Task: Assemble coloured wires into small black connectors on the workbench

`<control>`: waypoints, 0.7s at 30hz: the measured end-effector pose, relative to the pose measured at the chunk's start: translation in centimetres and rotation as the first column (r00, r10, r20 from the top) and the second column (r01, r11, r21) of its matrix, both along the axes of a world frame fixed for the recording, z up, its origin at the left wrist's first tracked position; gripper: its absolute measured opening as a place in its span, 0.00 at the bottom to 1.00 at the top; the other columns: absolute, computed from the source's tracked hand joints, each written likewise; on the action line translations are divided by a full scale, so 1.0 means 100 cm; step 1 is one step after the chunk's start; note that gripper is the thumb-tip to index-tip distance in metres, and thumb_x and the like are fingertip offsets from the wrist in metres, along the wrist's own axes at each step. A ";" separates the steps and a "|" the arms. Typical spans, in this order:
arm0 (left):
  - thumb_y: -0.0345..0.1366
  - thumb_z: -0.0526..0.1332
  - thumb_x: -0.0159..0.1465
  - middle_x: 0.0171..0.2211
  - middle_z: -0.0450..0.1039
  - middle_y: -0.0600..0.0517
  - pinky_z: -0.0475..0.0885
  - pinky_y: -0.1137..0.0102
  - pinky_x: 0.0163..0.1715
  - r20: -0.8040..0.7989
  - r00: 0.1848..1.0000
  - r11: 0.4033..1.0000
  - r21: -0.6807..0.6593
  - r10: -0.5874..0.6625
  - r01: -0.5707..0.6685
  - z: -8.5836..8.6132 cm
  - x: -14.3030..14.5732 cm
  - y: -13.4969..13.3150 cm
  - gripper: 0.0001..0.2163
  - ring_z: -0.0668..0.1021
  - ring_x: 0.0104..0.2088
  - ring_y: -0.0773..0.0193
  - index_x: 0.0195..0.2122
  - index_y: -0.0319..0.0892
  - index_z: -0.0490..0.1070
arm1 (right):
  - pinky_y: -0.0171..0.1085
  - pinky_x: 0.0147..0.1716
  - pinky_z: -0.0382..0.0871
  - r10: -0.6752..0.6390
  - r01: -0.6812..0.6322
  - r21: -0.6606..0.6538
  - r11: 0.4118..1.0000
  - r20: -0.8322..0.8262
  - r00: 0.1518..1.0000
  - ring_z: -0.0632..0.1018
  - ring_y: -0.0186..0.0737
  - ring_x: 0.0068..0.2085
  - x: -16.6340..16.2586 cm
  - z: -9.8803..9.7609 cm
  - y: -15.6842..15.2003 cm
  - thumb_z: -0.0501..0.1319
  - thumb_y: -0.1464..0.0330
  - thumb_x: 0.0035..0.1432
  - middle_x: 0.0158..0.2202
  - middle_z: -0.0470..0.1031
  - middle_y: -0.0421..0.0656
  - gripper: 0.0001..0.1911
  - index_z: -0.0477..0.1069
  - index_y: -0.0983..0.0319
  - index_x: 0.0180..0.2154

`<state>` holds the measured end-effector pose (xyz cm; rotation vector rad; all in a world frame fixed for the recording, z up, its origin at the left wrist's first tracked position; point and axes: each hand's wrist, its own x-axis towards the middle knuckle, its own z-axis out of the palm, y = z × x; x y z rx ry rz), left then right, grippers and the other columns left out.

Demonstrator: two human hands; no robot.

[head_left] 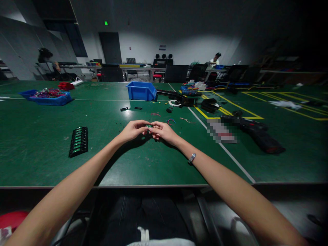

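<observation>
Green circuit board (149,126), small and mostly hidden by fingers, is held just above the middle of the green table (143,164), near the scattered bits. The left hand (133,130) pinches it from one side, thumb and forefinger closed on its edge; the right hand (164,132) meets it from the other, its grip likewise pinching the board, so that the fingertips of both nearly touch. A metallic band (192,158) circles the right wrist; any marking on it is too small to read.

To the left of the hands lies a black holder (78,141) with a row of green boards set in it. Beyond the hands are two small black casings (124,109) (138,108), a red-and-blue wire (171,121), a white ring (174,103) and a blue storage bin (141,91). Farther left, a blue tray (51,99) holds a heap of red wired parts, with a red container (66,86) and a white power strip (77,82) behind it. On the right lies a black pistol-shaped tool (258,133) beside a pixelated flat item (221,131), its print unreadable. On the far wall, the glowing green sign (106,23) and the small dark plates (162,47) are too small to read.
</observation>
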<state>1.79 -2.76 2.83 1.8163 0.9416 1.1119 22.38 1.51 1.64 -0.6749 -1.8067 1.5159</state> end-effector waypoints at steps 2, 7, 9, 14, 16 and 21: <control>0.42 0.63 0.64 0.35 0.78 0.47 0.71 0.70 0.35 0.002 1.000 1.000 -0.003 -0.007 0.007 0.000 0.000 0.000 0.19 0.77 0.31 0.65 0.52 0.36 0.76 | 0.30 0.19 0.66 -0.001 0.001 0.009 1.000 0.006 1.000 0.74 0.32 0.25 0.000 0.000 0.000 0.68 0.56 0.55 0.33 0.78 0.43 0.20 0.73 0.63 0.44; 0.42 0.64 0.64 0.36 0.79 0.47 0.71 0.70 0.36 -0.003 1.000 1.000 0.002 -0.008 0.008 -0.001 0.000 0.001 0.19 0.76 0.32 0.65 0.52 0.37 0.76 | 0.30 0.20 0.65 0.002 -0.002 0.024 1.000 0.001 1.000 0.74 0.32 0.26 0.000 -0.001 0.000 0.67 0.56 0.56 0.35 0.79 0.44 0.20 0.74 0.62 0.45; 0.42 0.64 0.64 0.36 0.79 0.46 0.71 0.70 0.36 -0.005 1.000 1.000 0.003 -0.006 0.006 -0.001 0.000 0.001 0.19 0.77 0.32 0.65 0.52 0.37 0.76 | 0.30 0.20 0.65 0.006 -0.006 0.033 0.999 0.002 1.000 0.74 0.32 0.26 0.001 -0.001 0.000 0.67 0.56 0.56 0.36 0.79 0.44 0.20 0.75 0.62 0.45; 0.42 0.63 0.64 0.37 0.79 0.46 0.72 0.69 0.37 -0.004 1.000 1.000 0.000 -0.006 0.006 0.000 0.000 0.000 0.19 0.77 0.33 0.64 0.52 0.37 0.76 | 0.31 0.21 0.65 0.008 -0.009 0.045 0.999 0.005 1.000 0.74 0.32 0.26 0.001 0.000 0.000 0.66 0.56 0.57 0.36 0.79 0.45 0.20 0.75 0.62 0.46; 0.42 0.64 0.64 0.37 0.79 0.46 0.72 0.69 0.37 -0.003 1.000 1.000 0.001 -0.008 0.008 0.000 0.000 0.000 0.18 0.77 0.33 0.64 0.52 0.37 0.76 | 0.31 0.21 0.65 0.013 -0.013 0.047 0.999 0.000 1.000 0.73 0.32 0.26 0.001 0.001 -0.001 0.66 0.56 0.57 0.36 0.79 0.45 0.20 0.75 0.62 0.46; 0.42 0.64 0.64 0.37 0.79 0.45 0.73 0.69 0.38 0.007 1.000 1.000 -0.001 -0.011 0.011 -0.002 0.000 0.001 0.18 0.78 0.34 0.64 0.52 0.36 0.76 | 0.31 0.22 0.65 0.001 -0.002 0.052 0.999 0.013 1.000 0.74 0.33 0.27 0.001 0.001 -0.002 0.66 0.56 0.57 0.36 0.80 0.44 0.19 0.76 0.62 0.45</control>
